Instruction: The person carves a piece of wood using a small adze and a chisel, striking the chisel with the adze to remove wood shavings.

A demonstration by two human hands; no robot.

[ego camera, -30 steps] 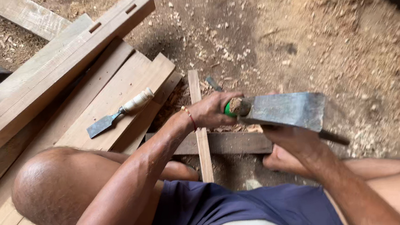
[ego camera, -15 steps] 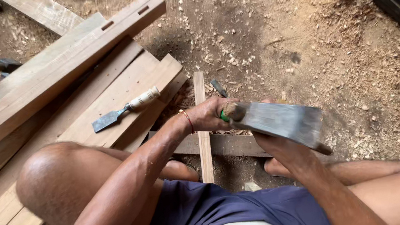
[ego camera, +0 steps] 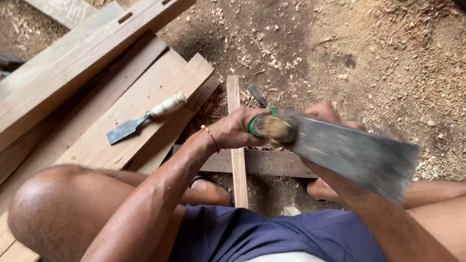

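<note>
Our right hand (ego camera: 328, 113) has swung the broad blade (ego camera: 355, 156) lower, striking the chisel (ego camera: 269, 127) our left hand's (ego camera: 238, 130) fingers wrap above the thin strip (ego camera: 237, 142).

Left hand (ego camera: 239, 129) is closed round a chisel handle (ego camera: 261, 126), fingers (ego camera: 251, 118) wrapped over it. Right hand (ego camera: 322, 112) sits just right of those fingers, gripping a broad flat blade (ego camera: 360, 155) that runs right and nearer from the fingers, blurred. A narrow wood strip (ego camera: 237, 147) lies directly under the left fingers, crossing a flat board (ego camera: 264, 163) nearer the body. A small dark tool (ego camera: 257, 95) lies on the ground just beyond the fingers. Well left of them, a second chisel (ego camera: 146, 117) rests on a stack of planks (ego camera: 71, 106). Sawdust ground (ego camera: 379, 48) lies beyond and right. The left knee (ego camera: 52, 205) is nearer and left.
</note>
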